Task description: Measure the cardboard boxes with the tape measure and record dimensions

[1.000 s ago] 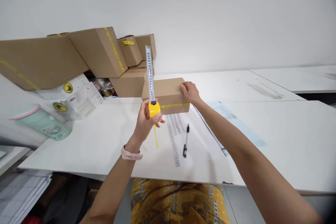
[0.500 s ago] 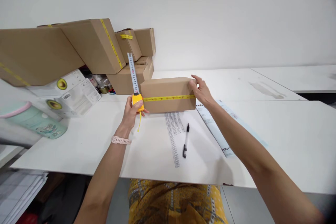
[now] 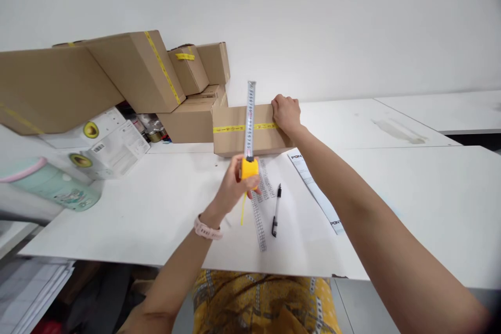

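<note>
My left hand [image 3: 235,182] is closed round a yellow tape measure [image 3: 249,169], its metal blade sticking up in front of a brown cardboard box [image 3: 230,138]. Yellow printed tape runs along that box's side. At the box's right end my right hand [image 3: 287,114] grips the top edge, fingers curled over it; the fingertips are partly hidden. A black-capped pen [image 3: 276,211] lies on the white table [image 3: 148,219], beside printed strips [image 3: 258,227] that the left hand partly covers. Under my right forearm lies a pale blue printed sheet [image 3: 313,188].
Cardboard boxes [image 3: 133,70] are stacked at the back left, above white cartons with avocado pictures [image 3: 111,141]. A mint-green tumbler [image 3: 58,185] with a pink rim leans at the left. The wall [image 3: 332,26] stands behind the table.
My left hand has moved right with the tape measure, from the box's left end to in front of it. The box has shifted and turned slightly; my right hand has curled over its top edge.
</note>
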A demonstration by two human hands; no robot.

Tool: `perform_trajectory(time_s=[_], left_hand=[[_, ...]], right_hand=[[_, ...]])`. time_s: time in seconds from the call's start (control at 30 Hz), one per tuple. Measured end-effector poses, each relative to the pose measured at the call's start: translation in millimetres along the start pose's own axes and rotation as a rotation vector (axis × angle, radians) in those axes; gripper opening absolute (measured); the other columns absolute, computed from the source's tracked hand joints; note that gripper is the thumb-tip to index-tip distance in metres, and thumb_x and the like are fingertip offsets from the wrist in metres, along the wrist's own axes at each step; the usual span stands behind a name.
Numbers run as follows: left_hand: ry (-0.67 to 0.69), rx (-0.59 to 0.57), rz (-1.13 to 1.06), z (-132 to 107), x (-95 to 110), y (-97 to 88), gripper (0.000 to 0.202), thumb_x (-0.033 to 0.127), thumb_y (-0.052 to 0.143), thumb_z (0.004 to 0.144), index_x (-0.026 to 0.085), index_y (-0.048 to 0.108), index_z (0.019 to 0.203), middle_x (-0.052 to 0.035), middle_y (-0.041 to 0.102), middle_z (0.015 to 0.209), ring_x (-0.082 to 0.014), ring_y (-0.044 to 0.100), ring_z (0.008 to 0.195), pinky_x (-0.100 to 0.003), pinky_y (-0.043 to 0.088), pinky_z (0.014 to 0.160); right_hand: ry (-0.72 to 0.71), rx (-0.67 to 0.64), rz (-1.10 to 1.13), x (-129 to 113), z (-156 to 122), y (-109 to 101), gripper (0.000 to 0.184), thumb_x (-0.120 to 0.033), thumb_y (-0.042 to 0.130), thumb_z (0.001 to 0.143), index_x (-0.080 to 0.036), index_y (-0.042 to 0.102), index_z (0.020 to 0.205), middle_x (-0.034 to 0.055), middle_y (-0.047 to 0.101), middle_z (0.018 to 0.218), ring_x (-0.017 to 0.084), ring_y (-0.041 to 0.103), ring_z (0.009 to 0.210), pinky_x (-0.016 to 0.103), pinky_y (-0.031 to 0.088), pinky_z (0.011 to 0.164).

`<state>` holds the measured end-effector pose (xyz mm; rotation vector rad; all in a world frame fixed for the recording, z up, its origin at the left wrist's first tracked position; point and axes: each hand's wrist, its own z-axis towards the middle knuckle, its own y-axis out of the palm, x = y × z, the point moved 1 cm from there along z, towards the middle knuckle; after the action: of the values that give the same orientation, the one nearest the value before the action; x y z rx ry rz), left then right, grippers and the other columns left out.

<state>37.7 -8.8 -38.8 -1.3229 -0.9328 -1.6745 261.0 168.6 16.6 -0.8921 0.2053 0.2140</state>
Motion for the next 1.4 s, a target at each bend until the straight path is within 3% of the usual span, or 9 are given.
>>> perform_trajectory(time_s=[0.1, 0.2, 0.37, 0.53, 0.77, 0.97, 1.4], left_hand=[[-0.089, -0.011, -0.035, -3.9, -18.5, 21.4, 0.060, 0.046, 0.079, 0.075, 0.021, 0.046, 0.118, -0.0096, 0.065, 0.122, -0.0131, 0.072, 0.057, -0.021, 0.048, 0.042], [-0.122, 0.035, -0.074, -3.2, -26.7, 31.4, 0.058, 0.047, 0.079, 0.076, 0.022, 0.045, 0.116, -0.0103, 0.061, 0.129, -0.0122, 0.072, 0.057, -0.021, 0.046, 0.042], [-0.126, 0.049, -0.103, -2.6, -30.6, 35.1, 0.058, 0.050, 0.077, 0.077, 0.022, 0.044, 0.117, -0.0113, 0.060, 0.133, -0.0129, 0.072, 0.058, -0.022, 0.046, 0.042], [-0.122, 0.035, -0.100, -5.1, -40.1, 34.7, 0.057, 0.050, 0.076, 0.079, 0.022, 0.044, 0.118, -0.0104, 0.059, 0.131, -0.0130, 0.072, 0.059, -0.023, 0.046, 0.044], [-0.172, 0.031, -0.104, -4.1, -54.3, 35.8, 0.059, 0.046, 0.079, 0.079, 0.023, 0.042, 0.120, -0.0054, 0.064, 0.116, -0.0133, 0.072, 0.063, -0.022, 0.048, 0.047], [-0.214, 0.038, -0.089, -3.9, -60.7, 34.5, 0.068, 0.041, 0.083, 0.077, 0.025, 0.040, 0.127, -0.0050, 0.064, 0.116, -0.0144, 0.072, 0.071, -0.027, 0.056, 0.057], [-0.229, 0.035, -0.083, -5.4, -64.9, 34.0, 0.076, 0.041, 0.085, 0.076, 0.026, 0.036, 0.132, -0.0033, 0.065, 0.111, -0.0141, 0.071, 0.074, -0.027, 0.057, 0.061]], right_hand=[[-0.014, 0.019, 0.022, 0.7, -2.3, 3.2, 0.038, -0.021, 0.025, 0.104, -0.019, 0.062, 0.107, 0.0159, 0.073, 0.107, 0.032, 0.058, 0.101, 0.044, 0.036, 0.093], [-0.076, 0.043, 0.051, 0.3, -6.2, 2.2, 0.041, -0.012, 0.027, 0.099, -0.021, 0.062, 0.119, 0.0126, 0.073, 0.109, 0.031, 0.057, 0.103, 0.043, 0.035, 0.091], [-0.205, 0.047, -0.001, -3.2, -9.2, -0.1, 0.059, -0.001, 0.034, 0.089, -0.026, 0.058, 0.137, 0.0106, 0.069, 0.108, 0.029, 0.052, 0.103, 0.042, 0.033, 0.091], [-0.329, 0.006, -0.101, -4.6, -8.9, -2.0, 0.066, -0.005, 0.034, 0.094, -0.037, 0.050, 0.149, 0.0101, 0.062, 0.112, 0.028, 0.046, 0.101, 0.042, 0.031, 0.088], [-0.390, -0.051, -0.181, -5.2, -6.8, -2.9, 0.057, -0.014, 0.037, 0.098, -0.040, 0.054, 0.146, 0.0117, 0.058, 0.114, 0.030, 0.042, 0.103, 0.045, 0.029, 0.088], [-0.382, -0.051, -0.189, -4.4, -6.4, -0.8, 0.055, -0.016, 0.030, 0.102, -0.040, 0.054, 0.146, 0.0115, 0.057, 0.115, 0.030, 0.042, 0.104, 0.045, 0.028, 0.088], [-0.357, -0.071, -0.119, -4.6, -7.7, -2.0, 0.048, -0.023, 0.041, 0.102, -0.040, 0.054, 0.145, 0.0109, 0.057, 0.116, 0.031, 0.044, 0.109, 0.047, 0.032, 0.094]])
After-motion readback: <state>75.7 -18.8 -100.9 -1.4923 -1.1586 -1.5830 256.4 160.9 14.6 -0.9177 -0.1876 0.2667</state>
